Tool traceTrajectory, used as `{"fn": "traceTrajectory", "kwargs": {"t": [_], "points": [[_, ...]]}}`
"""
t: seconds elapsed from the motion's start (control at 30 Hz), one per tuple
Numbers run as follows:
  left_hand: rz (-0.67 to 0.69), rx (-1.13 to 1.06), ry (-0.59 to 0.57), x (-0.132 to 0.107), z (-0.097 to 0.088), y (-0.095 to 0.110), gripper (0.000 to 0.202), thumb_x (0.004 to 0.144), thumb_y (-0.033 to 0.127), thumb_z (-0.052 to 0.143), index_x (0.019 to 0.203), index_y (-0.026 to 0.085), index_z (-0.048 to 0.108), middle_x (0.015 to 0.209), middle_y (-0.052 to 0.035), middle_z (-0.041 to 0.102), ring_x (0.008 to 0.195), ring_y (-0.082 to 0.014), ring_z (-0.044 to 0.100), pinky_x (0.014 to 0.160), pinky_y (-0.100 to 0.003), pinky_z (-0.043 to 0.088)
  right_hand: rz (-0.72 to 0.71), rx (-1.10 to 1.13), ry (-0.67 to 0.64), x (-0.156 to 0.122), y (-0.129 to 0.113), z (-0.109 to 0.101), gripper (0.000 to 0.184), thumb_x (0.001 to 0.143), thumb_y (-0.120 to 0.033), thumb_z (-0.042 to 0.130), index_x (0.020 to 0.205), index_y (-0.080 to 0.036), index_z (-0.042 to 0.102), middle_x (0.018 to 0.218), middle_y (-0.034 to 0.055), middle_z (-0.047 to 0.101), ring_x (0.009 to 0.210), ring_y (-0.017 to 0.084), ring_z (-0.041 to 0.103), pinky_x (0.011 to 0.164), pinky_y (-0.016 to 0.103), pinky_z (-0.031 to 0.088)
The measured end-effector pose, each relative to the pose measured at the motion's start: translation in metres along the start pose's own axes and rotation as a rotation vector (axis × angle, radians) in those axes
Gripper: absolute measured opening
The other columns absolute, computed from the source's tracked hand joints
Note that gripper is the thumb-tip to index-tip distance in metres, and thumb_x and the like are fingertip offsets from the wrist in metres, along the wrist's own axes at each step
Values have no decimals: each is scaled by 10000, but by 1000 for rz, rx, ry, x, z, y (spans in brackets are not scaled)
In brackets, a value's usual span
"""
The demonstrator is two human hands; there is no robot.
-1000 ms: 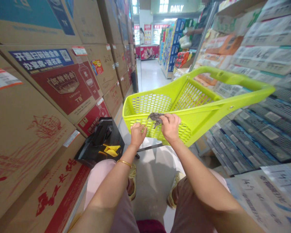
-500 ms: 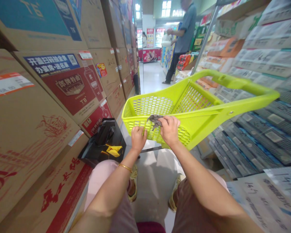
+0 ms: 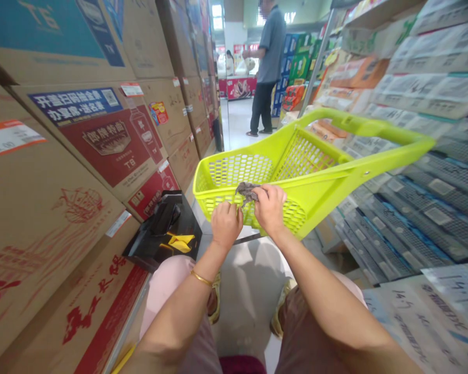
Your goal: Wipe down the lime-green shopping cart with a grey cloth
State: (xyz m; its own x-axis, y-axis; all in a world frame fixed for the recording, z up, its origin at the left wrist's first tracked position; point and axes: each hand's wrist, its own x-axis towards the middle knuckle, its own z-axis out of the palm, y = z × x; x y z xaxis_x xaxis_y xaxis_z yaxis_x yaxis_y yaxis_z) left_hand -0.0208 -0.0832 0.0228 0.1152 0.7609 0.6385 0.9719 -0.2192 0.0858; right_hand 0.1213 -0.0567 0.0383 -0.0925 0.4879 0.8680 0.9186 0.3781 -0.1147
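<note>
Centrally, shopping basket (image 3: pixel 320 197): lime-green plastic with latticed walls, standing over the floor (image 3: pixel 242 291) between the shelves, its long handle (image 3: pixel 390 131) running up to the right.
Basket interior: visible through the open top, showing lattice and a slanted grid panel (image 3: pixel 306 156) toward the handle end; the lowest part is hidden behind the near wall.
Grey rag (image 3: pixel 246 192): crumpled, lying against the upper edge of the basket's near wall, left of the right hand's knuckles.
Right hand (image 3: pixel 271 208): thumb and fingers pinching the rag at that edge.
Left hand (image 3: pixel 226 224): fingers curled at the near wall, below the edge and just beside the rag; whether they pinch anything, I cannot tell.
Black bag (image 3: pixel 191 228): box-shaped, left of the basket, with a yellow ribbon (image 3: pixel 180 242) on its front; its contents cannot be made out.
Maroon-panelled carton (image 3: pixel 109 143): closed, marked "T8" beside a printed bottle, a price tag (image 3: pixel 131 89) at its upper right corner.
Carton with a red ship drawing (image 3: pixel 81 205): closed, nearer the person.
White plastic bag (image 3: pixel 242 68): hanging by another person (image 3: pixel 271 47) in the background, filling unclear.
</note>
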Motion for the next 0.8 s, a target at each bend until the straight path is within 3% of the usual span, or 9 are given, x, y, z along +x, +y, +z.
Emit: {"fn": "traceTrajectory", "kwargs": {"t": [0.1, 0.17, 0.27, 0.43, 0.6, 0.8], "points": [[-26, -53, -72, 4, 3, 7, 327, 897, 284, 386, 1148, 144, 543, 857, -99, 604, 840, -216, 553, 729, -317, 392, 13, 9, -17, 0, 1, 0, 231, 816, -165, 486, 993, -233, 618, 1019, 69, 553, 981, 205, 408, 839, 346, 310], [-44, -76, -122, 8, 7, 13, 356, 909, 307, 358, 1167, 136, 534, 864, -103, 631, 825, -209, 574, 722, -311, 398, 26, 18, -38, 0, 0, -1, 235, 818, -164, 480, 995, -233, 619, 1025, 73, 551, 982, 208, 405, 839, 348, 309], [-91, -98, -169, 16, 13, 19, 371, 917, 341, 330, 1105, 134, 574, 899, -106, 663, 827, -202, 596, 724, -301, 398, 36, 22, -61, 1, -2, -2, 240, 820, -159, 472, 990, -235, 624, 1035, 75, 546, 977, 209, 401, 837, 349, 308], [-198, -99, -225, 28, 15, 21, 261, 869, 318, 430, 828, 169, 640, 791, -91, 680, 778, -205, 612, 704, -300, 373, -35, 1, -92, 3, 4, -5, 259, 831, -164, 458, 1013, -249, 621, 1050, 69, 541, 984, 208, 396, 843, 350, 307], [-178, -143, -255, 35, 17, 12, 215, 835, 305, 484, 730, 189, 632, 729, -67, 680, 727, -190, 612, 679, -284, 358, -143, -19, -110, 7, 15, -2, 319, 843, -168, 459, 1119, -267, 584, 1056, 63, 556, 1005, 208, 378, 863, 351, 292], [-127, -136, -322, 44, 18, -4, 283, 833, 264, 464, 678, 156, 676, 714, -98, 681, 718, -188, 612, 692, -286, 393, -220, -86, -117, -1, 16, 15, 253, 858, -198, 472, 1068, -250, 604, 1048, 60, 605, 992, 208, 386, 861, 356, 255]]}}
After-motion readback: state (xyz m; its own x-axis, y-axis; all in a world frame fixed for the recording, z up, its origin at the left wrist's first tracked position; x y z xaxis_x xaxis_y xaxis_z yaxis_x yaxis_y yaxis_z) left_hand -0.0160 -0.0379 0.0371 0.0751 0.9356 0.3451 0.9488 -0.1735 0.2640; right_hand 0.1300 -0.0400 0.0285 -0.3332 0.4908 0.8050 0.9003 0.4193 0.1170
